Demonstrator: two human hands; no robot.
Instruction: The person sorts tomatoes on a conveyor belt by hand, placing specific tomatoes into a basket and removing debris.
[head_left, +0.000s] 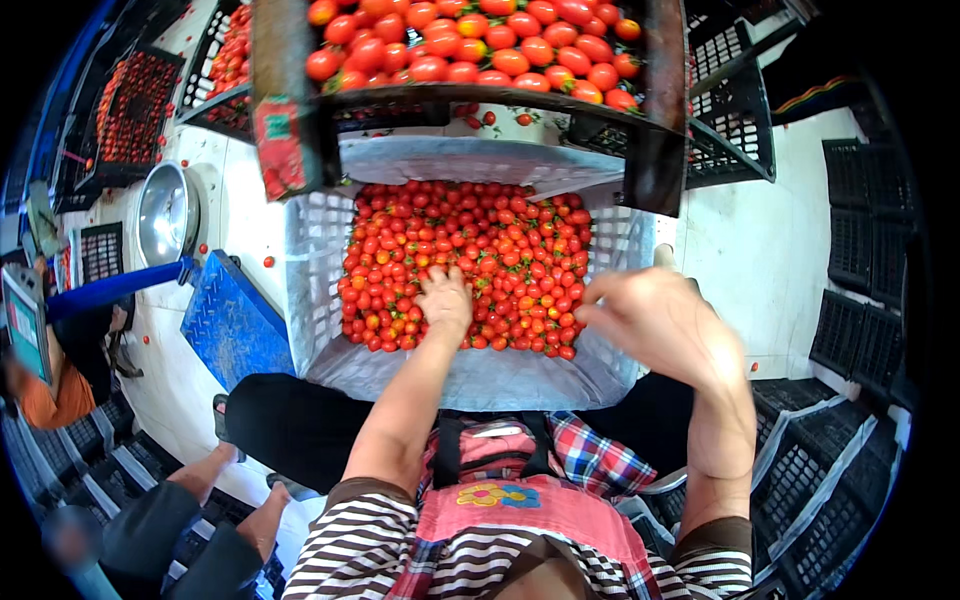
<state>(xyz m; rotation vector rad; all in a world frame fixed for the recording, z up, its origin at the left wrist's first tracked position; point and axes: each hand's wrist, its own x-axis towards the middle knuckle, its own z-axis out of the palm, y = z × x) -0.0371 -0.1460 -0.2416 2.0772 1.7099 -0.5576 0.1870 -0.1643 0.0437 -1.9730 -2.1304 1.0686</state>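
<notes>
A plastic crate lined with pale sheeting (465, 379) stands between my knees, holding a broad layer of small red tomatoes (517, 255), some orange, some with green stems. My left hand (446, 298) rests on the tomatoes left of the middle, fingers apart, palm down; what lies under the palm is hidden. Above the crate's right side is my right hand (634, 315), blurred, its fingers bent; whether it holds anything cannot be seen. Beyond the crate, a raised tray with a dark frame (480, 94) bears more tomatoes (510, 60).
A metal basin (166, 214) and a blue metal platform (236, 322) are at left. Black crates (862, 330) stand at right, with others at lower right. Other people sit at left, one in an orange top (60, 397). Loose tomatoes (268, 262) dot the floor.
</notes>
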